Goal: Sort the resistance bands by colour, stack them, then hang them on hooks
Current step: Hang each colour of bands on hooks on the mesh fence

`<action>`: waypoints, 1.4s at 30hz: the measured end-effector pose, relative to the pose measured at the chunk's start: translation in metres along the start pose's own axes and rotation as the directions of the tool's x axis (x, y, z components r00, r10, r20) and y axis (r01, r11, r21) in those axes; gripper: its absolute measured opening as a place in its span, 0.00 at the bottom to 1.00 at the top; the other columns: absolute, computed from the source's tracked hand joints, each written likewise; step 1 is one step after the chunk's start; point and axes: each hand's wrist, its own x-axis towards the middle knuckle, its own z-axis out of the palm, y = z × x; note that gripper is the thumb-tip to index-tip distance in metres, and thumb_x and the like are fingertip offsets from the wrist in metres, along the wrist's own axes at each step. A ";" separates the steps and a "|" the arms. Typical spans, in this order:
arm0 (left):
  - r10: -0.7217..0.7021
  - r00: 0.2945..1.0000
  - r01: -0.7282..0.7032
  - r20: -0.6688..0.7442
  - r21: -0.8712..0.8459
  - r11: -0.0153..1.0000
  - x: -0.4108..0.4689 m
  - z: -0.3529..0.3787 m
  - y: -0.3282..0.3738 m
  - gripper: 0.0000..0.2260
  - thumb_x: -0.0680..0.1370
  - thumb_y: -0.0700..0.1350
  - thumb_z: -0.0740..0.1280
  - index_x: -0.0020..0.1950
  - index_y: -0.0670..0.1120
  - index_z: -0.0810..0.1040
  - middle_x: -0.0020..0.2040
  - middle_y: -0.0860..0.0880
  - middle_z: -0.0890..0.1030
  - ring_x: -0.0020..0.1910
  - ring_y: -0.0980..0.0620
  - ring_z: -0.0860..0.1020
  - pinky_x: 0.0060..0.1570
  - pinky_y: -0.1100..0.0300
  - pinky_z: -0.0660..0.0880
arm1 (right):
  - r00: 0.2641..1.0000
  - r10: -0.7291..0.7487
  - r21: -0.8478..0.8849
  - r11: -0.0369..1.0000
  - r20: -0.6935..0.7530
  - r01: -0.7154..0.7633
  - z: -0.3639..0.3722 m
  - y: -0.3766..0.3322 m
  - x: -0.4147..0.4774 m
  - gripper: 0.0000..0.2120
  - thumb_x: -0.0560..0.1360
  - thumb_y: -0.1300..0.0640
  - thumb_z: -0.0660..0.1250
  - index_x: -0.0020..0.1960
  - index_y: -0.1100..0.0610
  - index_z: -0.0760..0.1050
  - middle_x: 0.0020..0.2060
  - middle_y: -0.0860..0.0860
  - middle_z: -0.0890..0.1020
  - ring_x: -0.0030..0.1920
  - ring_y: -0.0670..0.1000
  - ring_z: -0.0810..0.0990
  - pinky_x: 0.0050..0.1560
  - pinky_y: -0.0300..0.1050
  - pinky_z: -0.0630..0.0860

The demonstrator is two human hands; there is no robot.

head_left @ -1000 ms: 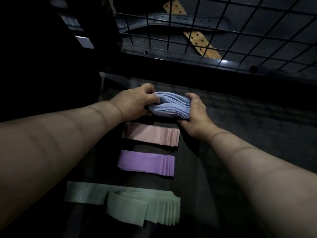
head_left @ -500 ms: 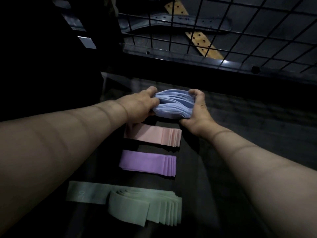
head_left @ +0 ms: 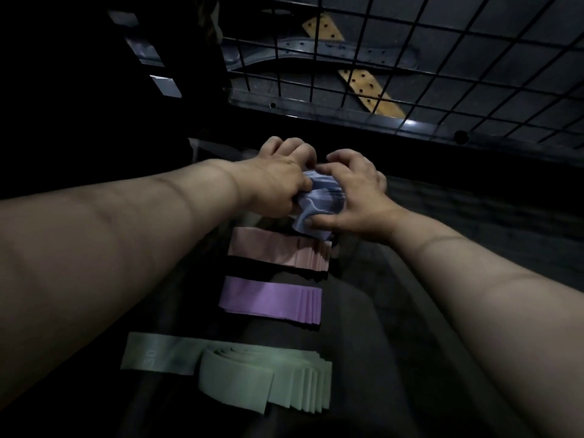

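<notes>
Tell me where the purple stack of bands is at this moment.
In the head view the purple stack lies near the middle of the dark surface, between the pink stack beyond it and the green stack nearer the person.

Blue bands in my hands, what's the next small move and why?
Probably smooth the blue bands flat into a neat stack: they are bunched and wavy between the left hand and right hand, while the pink stack and purple stack lie flat.
</notes>
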 end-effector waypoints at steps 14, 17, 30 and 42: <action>-0.082 0.985 0.116 0.153 -0.222 0.968 -0.011 -0.103 0.007 0.15 0.66 0.62 0.74 0.43 0.54 0.77 0.57 0.53 0.65 0.64 0.48 0.64 0.67 0.52 0.61 | 0.961 -0.127 -0.056 0.988 0.245 0.145 -0.110 -0.042 0.004 0.22 0.68 0.32 0.69 0.51 0.47 0.76 0.51 0.46 0.77 0.52 0.49 0.75 0.58 0.54 0.73; -0.071 0.986 0.154 0.153 -0.648 0.746 -0.030 -0.130 0.010 0.15 0.59 0.51 0.72 0.43 0.46 0.81 0.54 0.43 0.78 0.53 0.43 0.77 0.54 0.52 0.75 | 0.940 -0.077 0.159 0.987 0.331 0.025 -0.143 -0.065 -0.002 0.29 0.61 0.32 0.76 0.47 0.55 0.77 0.45 0.56 0.82 0.44 0.55 0.79 0.45 0.53 0.74; -0.064 0.987 -0.112 -0.145 -0.925 0.364 -0.151 -0.259 0.053 0.35 0.57 0.45 0.85 0.59 0.43 0.73 0.51 0.47 0.81 0.47 0.55 0.81 0.43 0.62 0.79 | 0.923 -0.120 0.855 0.437 0.365 -0.281 -0.270 -0.159 -0.099 0.26 0.74 0.55 0.62 0.66 0.70 0.73 0.54 0.64 0.80 0.47 0.59 0.81 0.47 0.49 0.80; -0.287 0.856 -0.335 -0.431 -0.883 0.328 -0.241 -0.378 0.151 0.19 0.67 0.43 0.67 0.57 0.42 0.77 0.47 0.44 0.79 0.44 0.50 0.77 0.48 0.54 0.75 | 0.979 -0.175 0.904 0.426 0.101 -0.017 -0.351 -0.244 -0.216 0.21 0.77 0.52 0.60 0.67 0.57 0.76 0.53 0.57 0.80 0.49 0.53 0.80 0.50 0.48 0.79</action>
